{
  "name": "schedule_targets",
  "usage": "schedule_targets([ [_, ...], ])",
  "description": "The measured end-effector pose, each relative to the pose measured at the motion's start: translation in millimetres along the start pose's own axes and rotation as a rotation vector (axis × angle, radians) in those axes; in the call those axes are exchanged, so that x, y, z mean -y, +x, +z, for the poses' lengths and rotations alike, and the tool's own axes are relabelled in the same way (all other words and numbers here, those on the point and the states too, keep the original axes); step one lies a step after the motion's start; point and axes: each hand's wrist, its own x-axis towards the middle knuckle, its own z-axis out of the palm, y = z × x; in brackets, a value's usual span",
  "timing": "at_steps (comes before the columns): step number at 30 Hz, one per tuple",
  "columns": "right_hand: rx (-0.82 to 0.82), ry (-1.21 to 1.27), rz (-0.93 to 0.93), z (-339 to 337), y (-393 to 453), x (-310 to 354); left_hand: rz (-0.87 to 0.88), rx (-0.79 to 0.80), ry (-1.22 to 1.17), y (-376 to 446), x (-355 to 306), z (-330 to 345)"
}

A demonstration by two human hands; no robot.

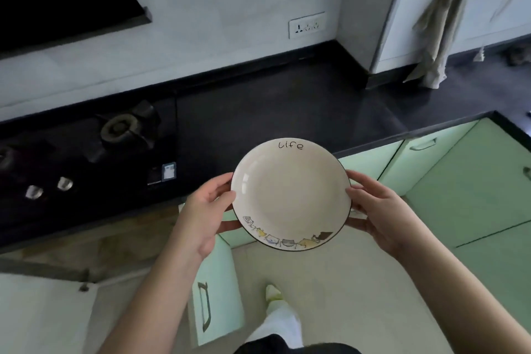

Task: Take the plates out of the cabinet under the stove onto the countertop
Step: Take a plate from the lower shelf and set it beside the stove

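Seen from the head camera, looking down: a person holds one cream plate [290,195] level in the air with both hands. The left hand [202,217] clasps the plate's left rim, thumb on top and fingers beneath; the right hand [376,214] clasps the right rim the same way. The plate has the word "life" on its far edge and small cartoon figures along its near edge.

The plate hangs just in front of the near edge of a dark countertop [287,106], its far rim overlapping that edge. To the left sits a black gas stove [94,152]. Below the stove, a pale green cabinet door [212,290] stands open; the cabinet's inside is out of sight, so any remaining plates cannot be counted.

No plate rests on the countertop, so this looks like an early stage, with this one out of the cabinet but not yet set down.
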Motion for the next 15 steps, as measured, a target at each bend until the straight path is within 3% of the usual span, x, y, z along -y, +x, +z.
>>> schedule_targets([
  [8,0.146,-0.168,0.002,63,92,32,-0.017,-0.125,-0.088,67,-12,-47],
  [15,0.057,-0.226,-0.022,98,157,34,-0.025,-0.098,-0.096,135,-27,-64],
])
